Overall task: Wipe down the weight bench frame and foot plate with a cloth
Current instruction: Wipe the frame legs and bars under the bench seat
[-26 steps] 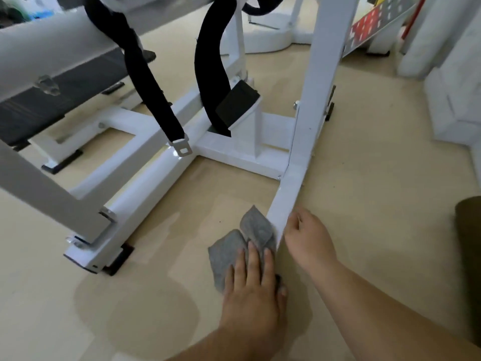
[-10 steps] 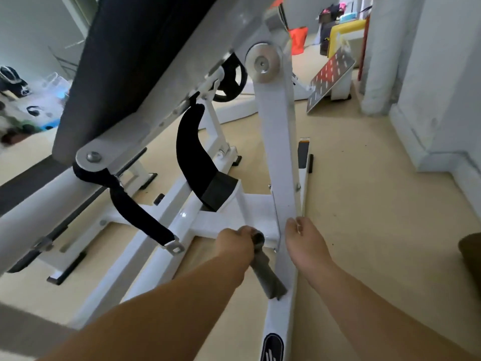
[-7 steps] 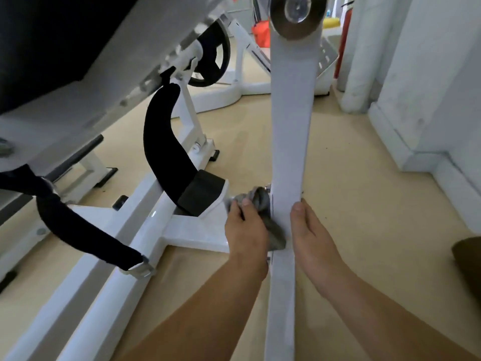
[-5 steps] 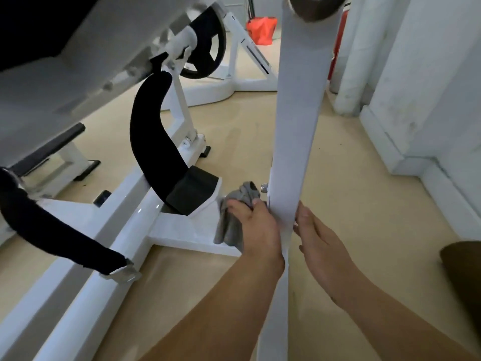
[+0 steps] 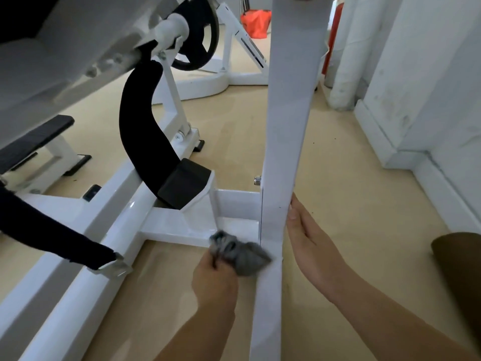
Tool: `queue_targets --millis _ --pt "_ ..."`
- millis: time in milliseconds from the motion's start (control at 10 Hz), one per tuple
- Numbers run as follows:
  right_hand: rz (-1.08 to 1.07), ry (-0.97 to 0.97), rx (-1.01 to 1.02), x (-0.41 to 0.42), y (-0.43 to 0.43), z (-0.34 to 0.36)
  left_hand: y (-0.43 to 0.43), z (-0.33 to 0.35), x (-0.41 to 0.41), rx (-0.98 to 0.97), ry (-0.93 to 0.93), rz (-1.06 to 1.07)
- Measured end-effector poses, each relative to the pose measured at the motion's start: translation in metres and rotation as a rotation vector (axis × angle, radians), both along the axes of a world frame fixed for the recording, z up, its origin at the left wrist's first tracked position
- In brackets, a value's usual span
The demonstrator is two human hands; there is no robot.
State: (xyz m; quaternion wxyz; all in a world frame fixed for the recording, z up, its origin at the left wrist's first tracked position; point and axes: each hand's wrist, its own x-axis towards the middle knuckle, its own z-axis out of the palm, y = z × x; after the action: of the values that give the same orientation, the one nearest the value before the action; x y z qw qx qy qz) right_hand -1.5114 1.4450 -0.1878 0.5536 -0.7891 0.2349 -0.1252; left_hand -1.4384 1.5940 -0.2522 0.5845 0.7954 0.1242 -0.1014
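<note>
Down at 6 o'clock, left hand (image 5: 214, 280): fist bunched round one grey cloth (image 5: 239, 254), which is pressed on the foot of the white upright (image 5: 291, 126), right where the crossbar (image 5: 234, 204) joins it
Right hand (image 5: 312, 246): 4 o'clock, fingers straight, flat against the upright's right edge, holding nothing
Bolts: one bolt head (image 5: 257, 180), just above that joint
Black straps: two, curved strap (image 5: 140, 126) at 10 o'clock, buckled strap (image 5: 52, 230) at 8 o'clock
Up at 12 o'clock: one weight plate (image 5: 200, 35), one orange bag (image 5: 256, 23)
</note>
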Motion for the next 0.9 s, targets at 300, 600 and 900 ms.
queue_targets --millis 300,600,900 --pt "-0.006 0.39 -0.001 0.003 0.032 -0.041 0.02 -0.004 0.076 -0.088 0.052 0.205" --pt "-0.014 0.428 -0.326 0.002 0.034 -0.058 -0.007 -0.03 0.091 -0.263 0.115 0.333" --pt "-0.025 0.427 -0.36 0.0 0.035 -0.052 -0.051 -0.045 0.035 -0.562 0.325 0.259"
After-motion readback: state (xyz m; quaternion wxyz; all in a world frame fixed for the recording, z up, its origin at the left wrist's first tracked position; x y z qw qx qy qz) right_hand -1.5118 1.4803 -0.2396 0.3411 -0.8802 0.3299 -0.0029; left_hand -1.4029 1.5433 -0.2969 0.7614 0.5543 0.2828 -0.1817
